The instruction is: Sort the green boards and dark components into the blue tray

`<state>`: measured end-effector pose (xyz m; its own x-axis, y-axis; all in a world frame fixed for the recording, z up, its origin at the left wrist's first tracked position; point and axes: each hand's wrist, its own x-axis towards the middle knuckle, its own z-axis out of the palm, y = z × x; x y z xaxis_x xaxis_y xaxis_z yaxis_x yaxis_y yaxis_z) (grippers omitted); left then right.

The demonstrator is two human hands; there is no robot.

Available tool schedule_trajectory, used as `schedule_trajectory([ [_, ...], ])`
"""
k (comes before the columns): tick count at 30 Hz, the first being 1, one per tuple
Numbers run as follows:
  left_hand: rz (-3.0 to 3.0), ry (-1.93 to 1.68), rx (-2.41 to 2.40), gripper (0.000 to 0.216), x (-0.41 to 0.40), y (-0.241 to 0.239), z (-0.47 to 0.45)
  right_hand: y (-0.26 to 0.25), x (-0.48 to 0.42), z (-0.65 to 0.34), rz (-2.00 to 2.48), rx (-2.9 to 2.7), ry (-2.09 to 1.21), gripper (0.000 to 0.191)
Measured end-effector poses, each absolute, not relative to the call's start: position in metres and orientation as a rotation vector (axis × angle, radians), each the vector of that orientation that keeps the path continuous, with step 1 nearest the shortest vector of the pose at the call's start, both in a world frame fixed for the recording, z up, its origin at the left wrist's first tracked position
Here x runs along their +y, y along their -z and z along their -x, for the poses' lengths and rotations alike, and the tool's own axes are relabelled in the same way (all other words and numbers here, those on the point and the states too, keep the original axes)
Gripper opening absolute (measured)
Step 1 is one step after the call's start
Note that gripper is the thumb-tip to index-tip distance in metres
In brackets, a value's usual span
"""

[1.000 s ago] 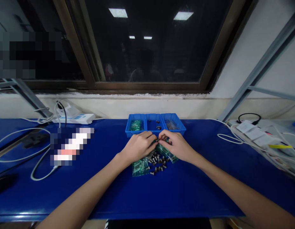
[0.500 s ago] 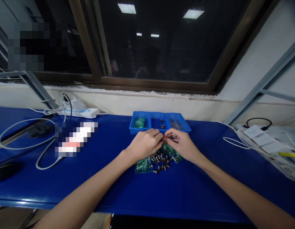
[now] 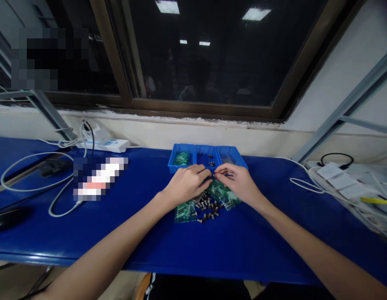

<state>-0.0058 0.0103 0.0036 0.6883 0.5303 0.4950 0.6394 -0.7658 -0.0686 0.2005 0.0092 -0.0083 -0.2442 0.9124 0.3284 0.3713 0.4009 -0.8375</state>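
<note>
My left hand (image 3: 186, 183) and my right hand (image 3: 235, 181) meet fingertip to fingertip just in front of the blue compartment tray (image 3: 207, 159). Both are curled in a pinch around a small part too tiny to name. Beneath them on the blue table lie several small metal screws (image 3: 207, 206), a green circuit board stack (image 3: 184, 212) on the left and another green board stack (image 3: 226, 194) on the right. The tray's left compartment holds green boards (image 3: 182, 158); its middle one holds a few dark screws (image 3: 210, 160).
A white power strip (image 3: 102, 143) and white cables (image 3: 31, 175) lie at the left. White cable loops (image 3: 301, 183) and paper cards (image 3: 340, 175) sit at the right beside a slanted metal frame (image 3: 343, 112). A dark window runs behind the table (image 3: 212, 246).
The view shifted slightly. Both hands stayed pinched together near the tray, moving a little toward it.
</note>
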Motion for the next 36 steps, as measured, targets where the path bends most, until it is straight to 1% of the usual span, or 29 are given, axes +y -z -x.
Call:
schedule_trajectory([
  [4, 2.666, 0.695, -0.909, 0.026, 0.009, -0.006, 0.004, 0.010, 0.007, -0.197, 1.074, -1.822, -0.854, 0.011],
  [12, 2.671, 0.754, -0.868, 0.028, 0.009, -0.012, 0.002, 0.006, 0.007, -0.200, 1.073, -1.778, -0.838, 0.013],
  [20, 2.630, 0.717, -0.840, 0.030, 0.006, -0.011, 0.000, 0.006, 0.006, -0.201, 1.078, -1.782, -0.828, 0.009],
  [26, 2.634, 0.718, -0.842, 0.031, 0.005, -0.011, 0.004, 0.009, 0.007, -0.200, 1.097, -1.765, -0.826, 0.013],
  [36, 2.648, 0.681, -0.844, 0.030, 0.007, -0.012, 0.009, 0.009, 0.003, -0.198, 1.086, -1.793, -0.750, 0.012],
])
